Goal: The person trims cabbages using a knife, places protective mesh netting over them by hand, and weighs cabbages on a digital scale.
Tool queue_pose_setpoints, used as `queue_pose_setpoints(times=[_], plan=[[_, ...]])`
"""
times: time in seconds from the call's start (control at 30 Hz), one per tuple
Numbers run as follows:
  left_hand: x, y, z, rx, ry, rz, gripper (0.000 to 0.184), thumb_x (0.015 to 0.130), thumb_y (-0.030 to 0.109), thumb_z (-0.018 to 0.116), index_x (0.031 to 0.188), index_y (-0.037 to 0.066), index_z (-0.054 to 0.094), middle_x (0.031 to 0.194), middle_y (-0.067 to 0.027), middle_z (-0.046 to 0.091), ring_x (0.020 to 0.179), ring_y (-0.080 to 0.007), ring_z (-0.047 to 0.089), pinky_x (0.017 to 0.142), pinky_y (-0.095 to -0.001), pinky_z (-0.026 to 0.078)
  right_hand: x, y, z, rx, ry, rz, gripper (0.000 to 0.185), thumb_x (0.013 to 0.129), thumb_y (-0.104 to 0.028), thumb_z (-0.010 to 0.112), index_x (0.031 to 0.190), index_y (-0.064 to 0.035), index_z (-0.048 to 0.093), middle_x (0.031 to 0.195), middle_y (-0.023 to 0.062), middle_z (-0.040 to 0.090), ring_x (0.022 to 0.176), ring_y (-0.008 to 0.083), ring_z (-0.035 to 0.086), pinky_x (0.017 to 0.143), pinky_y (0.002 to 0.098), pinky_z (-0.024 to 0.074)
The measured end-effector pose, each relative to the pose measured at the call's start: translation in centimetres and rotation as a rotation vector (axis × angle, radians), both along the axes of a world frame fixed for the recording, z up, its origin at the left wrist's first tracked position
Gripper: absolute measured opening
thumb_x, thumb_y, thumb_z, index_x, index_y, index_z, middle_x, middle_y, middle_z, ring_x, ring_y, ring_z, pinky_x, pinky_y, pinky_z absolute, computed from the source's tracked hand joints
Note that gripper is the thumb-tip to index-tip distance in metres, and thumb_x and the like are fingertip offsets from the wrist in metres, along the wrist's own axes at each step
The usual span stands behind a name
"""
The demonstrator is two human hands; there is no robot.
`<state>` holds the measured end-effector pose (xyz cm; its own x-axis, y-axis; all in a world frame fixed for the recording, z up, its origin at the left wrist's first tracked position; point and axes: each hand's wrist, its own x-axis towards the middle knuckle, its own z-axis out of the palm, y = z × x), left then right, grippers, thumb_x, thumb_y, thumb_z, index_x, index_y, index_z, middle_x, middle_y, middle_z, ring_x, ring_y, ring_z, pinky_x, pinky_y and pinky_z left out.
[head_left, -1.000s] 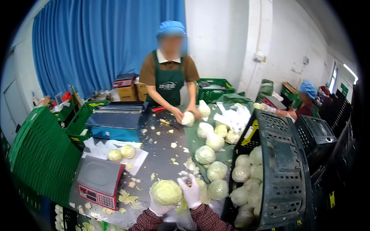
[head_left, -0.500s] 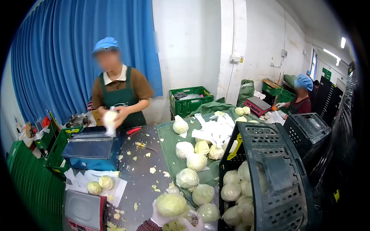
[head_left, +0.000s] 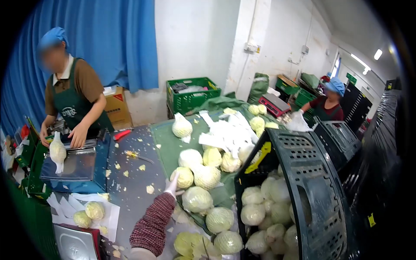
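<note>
My left hand (head_left: 171, 186), in a white glove below a plaid sleeve, reaches out over the table. Its fingers are around the near left side of a trimmed cabbage (head_left: 183, 177), which sits against other cabbages on the green cloth (head_left: 164, 138). Beside it are a cabbage in a white foam net (head_left: 207, 177) and a film-wrapped cabbage (head_left: 197, 199). Loose pale leaves (head_left: 187, 243) lie at the bottom edge, near my forearm. My right hand is not in view.
On the right, a dark crate (head_left: 312, 173) lies tipped, with wrapped cabbages inside. A yellow-handled tool (head_left: 131, 153) and a red-handled tool (head_left: 122, 134) lie on the grey table. At left, a co-worker (head_left: 73, 93) stands over a blue machine (head_left: 100, 167); a scale (head_left: 73, 243) sits nearer.
My left hand has carried the cabbage forward from the near edge to the group on the cloth. My right hand has left view. The co-worker's netted cabbage is now on the blue machine.
</note>
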<state>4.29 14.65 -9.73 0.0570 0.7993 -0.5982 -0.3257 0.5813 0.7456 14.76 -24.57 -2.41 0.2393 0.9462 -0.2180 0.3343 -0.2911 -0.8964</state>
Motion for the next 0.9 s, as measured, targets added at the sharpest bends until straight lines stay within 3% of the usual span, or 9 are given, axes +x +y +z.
queue_pose_setpoints(times=[0.07,0.17,0.2,0.3,0.47,0.5,0.6,0.83,0.9], plan=[[0.0,-1.7,2.1,0.035,0.07,0.072,0.093,0.074,0.046,0.074,0.142,0.008,0.024,0.137,-0.0215,0.036,0.118,-0.036,0.046,0.091,-0.0494,0.046,-0.4,-0.3,0.3,0.055,0.156,-0.026,0.042,0.083,-0.01,0.066,0.12,-0.0017,0.05,0.097,0.0065,0.06,0.082,0.013,0.055,0.074,0.0266,0.0469],[-0.3,-8.1,3.1,1.005,0.879,0.035,0.087,0.068,0.028,0.079,0.136,-0.001,0.033,0.132,-0.0224,0.041,0.117,-0.0343,0.048,0.102,-0.0375,0.037,0.0,-2.3,0.3,0.083,0.156,-0.034,0.048,0.083,-0.01,0.065,0.126,-0.0013,0.047,0.096,0.0063,0.06,0.08,0.0126,0.055,0.073,0.026,0.0467],[0.2,-11.9,7.7,0.941,0.673,-0.272,0.079,0.07,0.024,0.077,0.133,-0.001,0.036,0.127,-0.0211,0.046,0.119,-0.0349,0.045,0.103,-0.0382,0.035,0.3,-2.9,0.3,0.101,0.072,-0.013,0.05,0.083,-0.01,0.065,0.128,-0.0008,0.046,0.096,0.0059,0.059,0.081,0.0121,0.055,0.074,0.0254,0.0465],[3.9,-17.4,6.3,1.448,0.892,-0.88,0.084,0.064,0.024,0.078,0.134,0.002,0.036,0.126,-0.0204,0.046,0.119,-0.0369,0.044,0.102,-0.0415,0.036,0.4,-5.9,-1.5,0.071,0.231,-0.074,0.056,0.085,-0.011,0.065,0.134,0.0005,0.041,0.104,0.0098,0.06,0.089,0.0159,0.055,0.082,0.0282,0.0456],[9.9,-16.6,3.3,1.249,1.175,-0.87,0.099,0.057,0.037,0.081,0.14,0.009,0.032,0.133,-0.0205,0.04,0.125,-0.0386,0.038,0.1,-0.0425,0.039,1.8,-9.8,0.1,-0.045,0.336,-0.031,0.055,0.088,-0.011,0.061,0.137,0.0012,0.038,0.123,0.0172,0.055,0.112,0.0224,0.053,0.097,0.0328,0.0393],[10.5,-15.8,3.1,1.163,1.245,-0.902,0.101,0.055,0.041,0.082,0.139,0.01,0.034,0.131,-0.021,0.041,0.123,-0.0385,0.039,0.098,-0.0427,0.04,1.7,-10.7,-0.8,0.165,0.238,-0.058,0.054,0.088,-0.01,0.06,0.137,-0.0005,0.039,0.103,0.0115,0.061,0.088,0.0176,0.058,0.08,0.0302,0.0474],[11.5,-12.9,4.0,0.958,1.108,-1.131,0.101,0.05,0.047,0.083,0.133,0.01,0.04,0.128,-0.0209,0.043,0.121,-0.0371,0.042,0.095,-0.0437,0.043,1.5,-13.2,-0.9,0.157,0.335,-0.231,0.054,0.088,-0.01,0.061,0.137,-0.0035,0.039,0.081,0.003,0.057,0.066,0.0101,0.051,0.06,0.0251,0.0455],[6.5,-19.9,4.1,1.108,1.14,-0.585,0.093,0.046,0.051,0.085,0.118,0.006,0.049,0.115,-0.0172,0.048,0.108,-0.0348,0.049,0.091,-0.0424,0.044,-0.2,-16.2,0.6,0.363,0.349,-0.27,0.056,0.089,-0.008,0.06,0.14,-0.01,0.038,0.071,-0.0013,0.052,0.058,0.0049,0.046,0.052,0.0213,0.0408],[2.8,-23.2,7.2,1.047,1.068,-0.315,0.087,0.048,0.044,0.087,0.114,0.004,0.047,0.113,-0.0167,0.048,0.105,-0.0321,0.05,0.092,-0.0412,0.043,-0.3,-16.6,-0.4,0.373,0.262,-0.226,0.055,0.088,-0.008,0.06,0.139,-0.0091,0.04,0.085,0.0049,0.06,0.067,0.0123,0.053,0.061,0.0273,0.0459]])
